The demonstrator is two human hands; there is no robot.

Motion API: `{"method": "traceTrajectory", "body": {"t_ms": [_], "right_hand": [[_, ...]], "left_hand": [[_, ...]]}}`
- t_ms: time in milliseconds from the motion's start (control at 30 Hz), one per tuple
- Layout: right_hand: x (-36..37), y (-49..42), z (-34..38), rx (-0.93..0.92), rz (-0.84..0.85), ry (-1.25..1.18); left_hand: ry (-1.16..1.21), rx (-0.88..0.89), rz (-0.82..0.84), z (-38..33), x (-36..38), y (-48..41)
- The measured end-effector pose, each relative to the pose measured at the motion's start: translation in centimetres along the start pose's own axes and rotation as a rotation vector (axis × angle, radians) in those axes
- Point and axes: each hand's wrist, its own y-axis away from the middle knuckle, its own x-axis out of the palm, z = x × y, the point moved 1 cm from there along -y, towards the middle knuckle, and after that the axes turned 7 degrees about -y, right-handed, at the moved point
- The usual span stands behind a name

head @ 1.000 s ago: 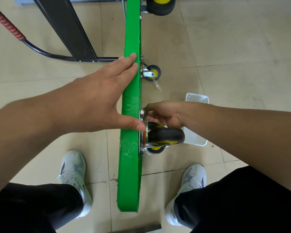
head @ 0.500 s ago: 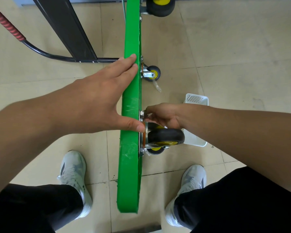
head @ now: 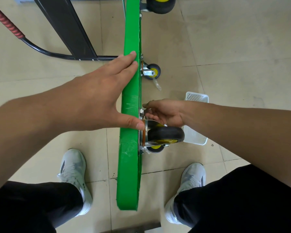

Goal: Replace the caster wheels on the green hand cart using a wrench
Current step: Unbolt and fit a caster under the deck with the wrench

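The green cart deck (head: pixel 129 165) stands on its edge between my feet. My left hand (head: pixel 99 101) braces it from the left, fingers over the top edge and thumb pressed near the caster plate. My right hand (head: pixel 165 111) is at the upper corner of the near caster (head: pixel 166 134), a black wheel with a yellow hub. Its fingers are pinched around a silver bolt (head: pixel 142 111) on the mounting plate. No wrench shows. A smaller caster (head: pixel 152 71) sits farther along the deck, and a large wheel (head: pixel 161 5) at the top.
A white plastic basket (head: pixel 196 98) lies on the tiled floor behind my right wrist. The cart's black handle with red grip (head: pixel 7 26) and a black beam (head: pixel 69 29) lie at the upper left. My shoes (head: pixel 72 167) flank the deck.
The fingers of my right hand have shifted slightly around the bolt. My left hand and the cart deck have stayed where they were.
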Motion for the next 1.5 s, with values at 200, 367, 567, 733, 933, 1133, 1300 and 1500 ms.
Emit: {"method": "traceTrajectory", "body": {"t_ms": [200, 367, 567, 733, 933, 1133, 1300, 1500], "right_hand": [[0.0, -0.1, 0.2, -0.014, 0.043, 0.007], [-0.1, 0.5, 0.6, -0.069, 0.109, 0.031], [0.2, 0.7, 0.2, -0.097, 0.119, 0.070], [0.4, 0.7, 0.2, -0.114, 0.103, 0.104], [1.0, 1.8, 0.9, -0.351, 0.096, 0.341], [1.8, 3.5, 1.5, -0.589, 0.065, 0.593], [2.2, 4.7, 1.2, -0.822, 0.041, 0.786], [1.7, 5.3, 0.2, -0.988, -0.041, 0.825]], "left_hand": [[0.002, 0.006, -0.015, 0.0, 0.1, 0.0], [0.002, 0.006, -0.018, 0.1, 0.1, -0.1], [-0.002, 0.008, -0.018, 0.2, 0.2, -0.1], [0.009, 0.013, -0.031, 0.1, 0.1, -0.1], [0.026, 0.012, -0.033, 0.0, 0.2, -0.1], [0.057, -0.031, 0.013, -0.4, -0.1, 0.0], [0.047, -0.006, -0.012, -0.2, 0.1, 0.0], [0.035, 0.018, -0.031, -0.1, 0.2, -0.1]]}}
